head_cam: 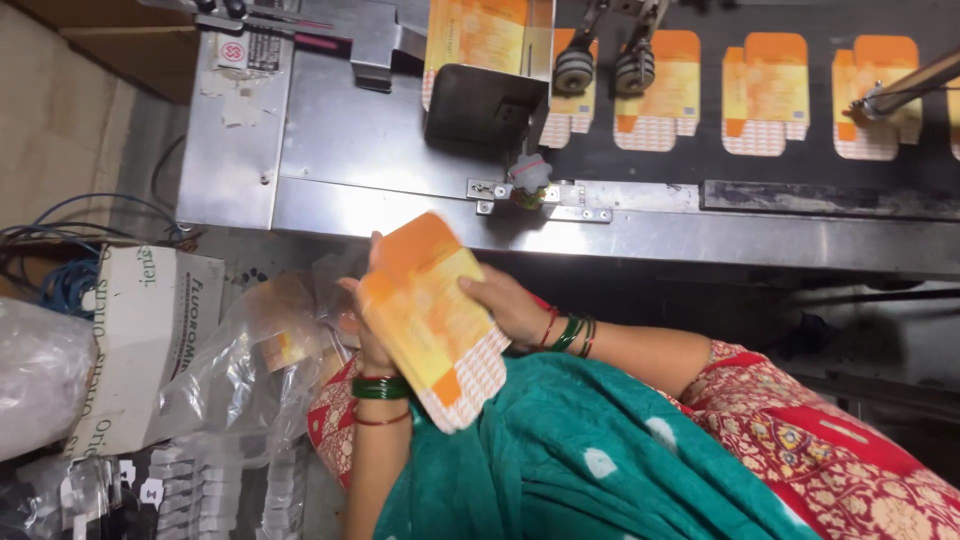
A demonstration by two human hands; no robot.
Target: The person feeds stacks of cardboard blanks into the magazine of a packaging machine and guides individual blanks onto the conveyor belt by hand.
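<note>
Two hands grip one stack of flat orange-and-yellow carton blanks [432,320], held tilted above the lap and just short of the machine's steel edge. Right hand [505,305] has its fingers closed on the stack's right edge, thumb over the top face; left hand [362,318] clasps the left edge from behind, with only its fingertips showing past the card. Green and red bangles [380,388] ring the left wrist, and a similar set sits on the right. Below the stack lies a teal cloth [560,450] over red patterned fabric. Between the stack and the steel machine bed [400,205] there is a narrow strip of free space, with a small bracket and knob [528,180] jutting at the rim. Beyond it, a dark conveyor belt [700,165] carries single carton blanks [766,92] in a row, with two rollers [603,68] and a feeder hopper [485,90] standing above. To the left, clear plastic bags [250,350] and a white cardboard box [150,330] crowd the floor.
</note>
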